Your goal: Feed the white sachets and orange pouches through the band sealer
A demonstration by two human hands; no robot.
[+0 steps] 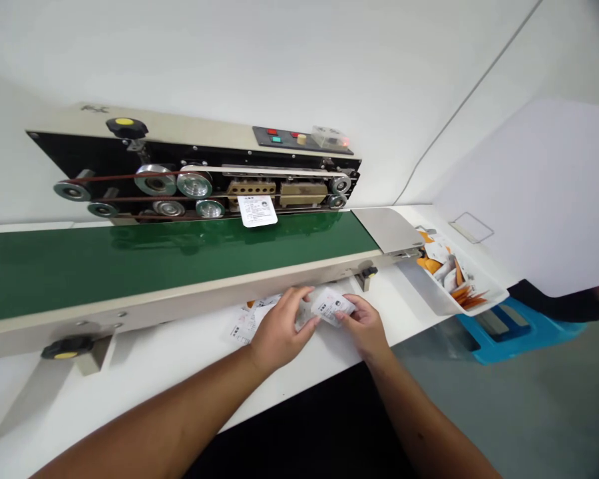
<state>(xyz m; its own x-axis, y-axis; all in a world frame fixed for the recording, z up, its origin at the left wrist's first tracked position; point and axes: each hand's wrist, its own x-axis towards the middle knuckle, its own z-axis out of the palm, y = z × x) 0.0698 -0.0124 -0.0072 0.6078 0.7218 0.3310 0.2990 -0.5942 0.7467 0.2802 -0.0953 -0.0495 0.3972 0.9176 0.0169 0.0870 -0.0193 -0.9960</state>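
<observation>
Below the frame's centre, the right hand (365,324) pinches a white packet (332,305) by one edge, seemingly so its print shows; whether the curled left hand (280,331) holds anything is unclear.

The right hand (365,326) pinches a white packet (332,305) beside the left hand (279,330), above the worktop (292,382); a second packet (258,211) juts from the machine (194,143) over the green belt (229,251).

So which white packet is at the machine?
The lone packet above the green belt, by the brass blocks; others are around the hands or in the bin.
</observation>
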